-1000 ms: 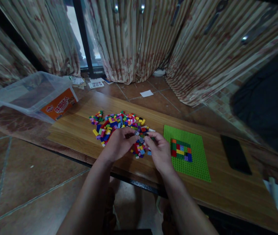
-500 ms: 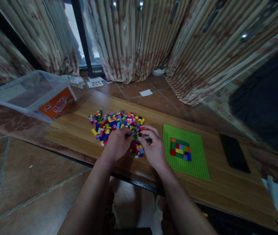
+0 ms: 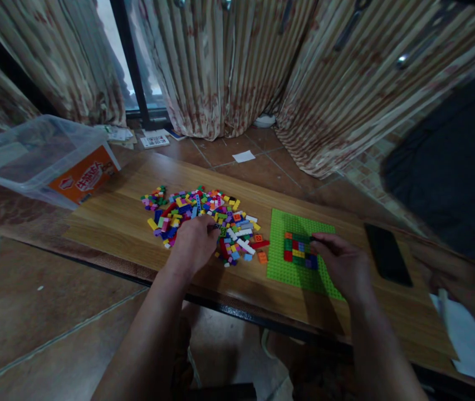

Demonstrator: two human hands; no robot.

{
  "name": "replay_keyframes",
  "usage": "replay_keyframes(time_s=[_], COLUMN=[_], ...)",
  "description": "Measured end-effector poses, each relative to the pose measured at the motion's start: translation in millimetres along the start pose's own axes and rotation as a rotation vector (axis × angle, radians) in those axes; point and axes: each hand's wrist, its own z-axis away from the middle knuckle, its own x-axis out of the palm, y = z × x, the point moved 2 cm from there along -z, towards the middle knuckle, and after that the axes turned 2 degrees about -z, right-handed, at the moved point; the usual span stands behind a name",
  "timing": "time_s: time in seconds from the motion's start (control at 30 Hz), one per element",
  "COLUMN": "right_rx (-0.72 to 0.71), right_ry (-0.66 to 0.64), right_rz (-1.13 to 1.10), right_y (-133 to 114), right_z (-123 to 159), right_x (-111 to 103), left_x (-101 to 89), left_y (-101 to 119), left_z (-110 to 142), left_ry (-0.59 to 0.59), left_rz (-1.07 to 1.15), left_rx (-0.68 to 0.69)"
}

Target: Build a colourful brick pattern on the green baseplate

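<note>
Above the right edge of a colourful brick square, my right hand pinches a small dark toy brick at its fingertips. That square is built on a green studded baseplate, partly covered by the hand. My left hand stays over the near side of a loose pile of toy bricks, thumb and fingers closed on a dark toy brick. Its exact shape is mostly hidden by the fingers. Orange bricks lie between pile and baseplate.
A clear plastic box with an orange label stands at the left end of the wooden table. Right of the baseplate lies a black phone-like slab. White paper is at the right end. Curtains hang behind.
My right hand has moved right from the brick pile to the brick square on the baseplate, carrying a dark brick. My left hand remains at the pile. The view has shifted slightly.
</note>
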Motion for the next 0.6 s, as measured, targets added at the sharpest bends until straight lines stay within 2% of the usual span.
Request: replay_keyframes(time_s=[0.1,0.23,0.33,0.6], right_rx=[-0.035,-0.156,-0.206,-0.213], right_ry=[-0.070,-0.153,-0.194,-0.281], right_rz=[0.131,0.290,0.312,0.318], right_y=[8.9,6.1,2.6,7.4], right_z=[0.4,0.9,1.2,0.9], right_x=[-10.3,-9.3,-7.9,-9.7], left_x=[-2.0,-3.9,-4.7,-8.7], left_y=[2.8,5.7,4.8,3.0], left_z=[-0.2,-1.2,-2.0,-1.5], left_ry=[0.029,0.036,0.046,0.083], left_rz=[0.008,-0.016,-0.003,0.020], left_rx=[-0.008,-0.007,-0.008,-0.043])
